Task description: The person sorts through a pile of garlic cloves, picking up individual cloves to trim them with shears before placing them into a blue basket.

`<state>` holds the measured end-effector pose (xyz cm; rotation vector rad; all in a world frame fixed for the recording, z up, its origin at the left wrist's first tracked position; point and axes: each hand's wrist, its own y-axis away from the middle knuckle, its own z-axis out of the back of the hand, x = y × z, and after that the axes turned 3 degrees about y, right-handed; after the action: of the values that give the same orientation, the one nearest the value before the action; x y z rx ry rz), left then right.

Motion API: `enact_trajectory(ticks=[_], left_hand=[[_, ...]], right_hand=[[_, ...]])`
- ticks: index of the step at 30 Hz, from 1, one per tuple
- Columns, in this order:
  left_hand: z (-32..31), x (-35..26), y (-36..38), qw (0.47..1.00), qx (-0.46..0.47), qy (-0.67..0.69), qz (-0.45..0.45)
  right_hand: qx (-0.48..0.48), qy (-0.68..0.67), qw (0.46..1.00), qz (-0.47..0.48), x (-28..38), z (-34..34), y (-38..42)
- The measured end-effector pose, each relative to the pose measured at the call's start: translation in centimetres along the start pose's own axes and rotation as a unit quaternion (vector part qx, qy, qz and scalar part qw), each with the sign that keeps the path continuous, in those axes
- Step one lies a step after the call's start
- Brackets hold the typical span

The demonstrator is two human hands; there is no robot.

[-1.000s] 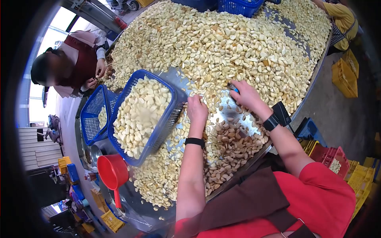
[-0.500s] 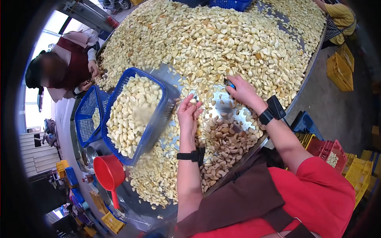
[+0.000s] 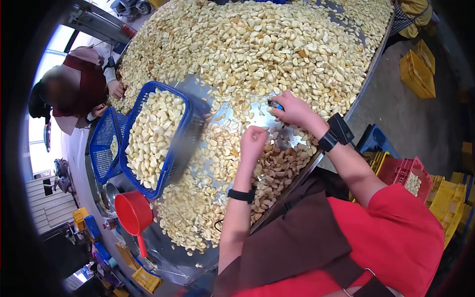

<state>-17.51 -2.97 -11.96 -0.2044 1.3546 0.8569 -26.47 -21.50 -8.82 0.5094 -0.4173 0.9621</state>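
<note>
My right hand [image 3: 295, 111] is closed around a small tool with a blue and black handle [image 3: 275, 105]; its working end is too small to make out. It is over a bare patch of the metal table [image 3: 258, 118], at the near edge of a large heap of pale, clove-shaped pieces [image 3: 282, 49]. To its left, my left hand [image 3: 254, 142] has its fingers curled in, and whatever they hold is hidden. Below that hand lies a pile of browner, unpeeled-looking pieces [image 3: 277, 175]. More pale pieces [image 3: 188, 218] spread left of my left forearm.
A blue basket [image 3: 184, 101] full of larger pale pieces stands left, beside a second blue basket [image 3: 101, 143]. A red dipper [image 3: 133, 213] sits nearer me. Another person [image 3: 81, 84] works at the far left. Yellow crates [image 3: 414, 74] and a red crate [image 3: 403, 175] stand right.
My left hand has moved right and slightly nearer me, its fingers curling in; the pale piece it held no longer shows. My right hand has shifted slightly left with the tool.
</note>
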Motion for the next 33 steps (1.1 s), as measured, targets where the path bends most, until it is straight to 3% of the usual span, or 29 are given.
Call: enact_trajectory(ticks=[1,2,3,5,7,9,10,13,15,16,18,19,21,22,23,24,25,27,28,33], left_hand=[[-1.2,0.4,0.5,0.978,-0.03,-0.188,-0.086],[-1.3,1.2,1.3,0.94,-0.065,-0.288,-0.169],[-0.9,1.4,2.5,0.94,-0.066,-0.289,-0.17],[1.6,1.5,4.5,0.919,-0.059,-0.378,-0.094],[4.5,1.7,6.3,0.921,-0.063,-0.384,-0.006],[7.2,2.2,8.0,0.882,-0.118,-0.455,0.022],[7.6,2.2,8.0,0.881,-0.119,-0.457,0.024],[7.9,1.4,6.3,0.874,-0.256,-0.409,-0.047],[4.7,-0.6,4.1,0.917,-0.217,-0.327,-0.07],[3.3,-0.1,2.3,0.906,-0.207,-0.321,-0.184],[0.8,0.1,0.0,0.907,-0.147,-0.345,-0.194],[0.2,0.4,-0.8,0.905,-0.109,-0.383,-0.15],[0.0,1.1,-1.5,0.903,-0.135,-0.382,-0.141],[0.3,2.1,-2.1,0.902,-0.136,-0.383,-0.143],[0.9,3.3,-2.5,0.966,-0.097,-0.23,-0.063],[1.3,3.9,-2.8,0.996,-0.054,-0.07,0.018],[1.2,1.3,-1.2,0.984,-0.093,0.141,0.05],[3.2,0.1,0.1,0.935,-0.005,0.345,0.087],[3.7,-0.7,0.7,0.907,0.022,0.409,0.094],[4.2,-0.4,2.6,0.839,0.052,0.538,0.065]], right_hand=[[-0.001,-0.001,1.0,0.001,-0.1,-0.1,0.1],[-0.011,0.006,1.0,0.002,-0.4,-0.3,0.2],[-0.021,0.013,1.0,0.004,-0.8,-0.2,0.2],[-0.022,0.01,1.0,-0.011,-1.7,0.9,0.6],[-0.018,0.005,0.999,-0.026,-2.8,1.2,1.1],[-0.011,-0.007,0.999,-0.034,-3.5,0.9,1.0],[-0.015,0.005,0.999,-0.033,-3.4,0.8,1.1],[0.002,0.004,1.0,-0.028,-1.9,-0.3,0.6],[-0.014,0.011,0.999,-0.039,-0.5,-0.7,0.9],[-0.015,0.023,0.999,-0.039,-0.4,-1.1,0.7],[-0.006,0.027,0.999,-0.039,-0.4,-0.9,0.7],[-0.008,0.029,0.999,-0.038,-0.5,-0.5,0.9],[0.042,-0.013,0.999,-0.029,-0.9,0.5,1.5],[0.014,-0.027,0.999,-0.025,-1.1,0.7,2.0],[0.014,-0.03,0.999,-0.026,-1.1,0.6,2.5],[-0.022,-0.059,0.998,-0.012,-1.1,0.5,2.7],[-0.059,-0.088,0.994,0.0,-1.2,0.4,3.0],[-0.064,-0.134,0.988,0.038,-0.6,-0.6,3.5],[-0.073,-0.176,0.978,0.084,0.0,-1.0,3.2],[-0.037,-0.227,0.967,0.106,2.6,-2.7,3.3]])
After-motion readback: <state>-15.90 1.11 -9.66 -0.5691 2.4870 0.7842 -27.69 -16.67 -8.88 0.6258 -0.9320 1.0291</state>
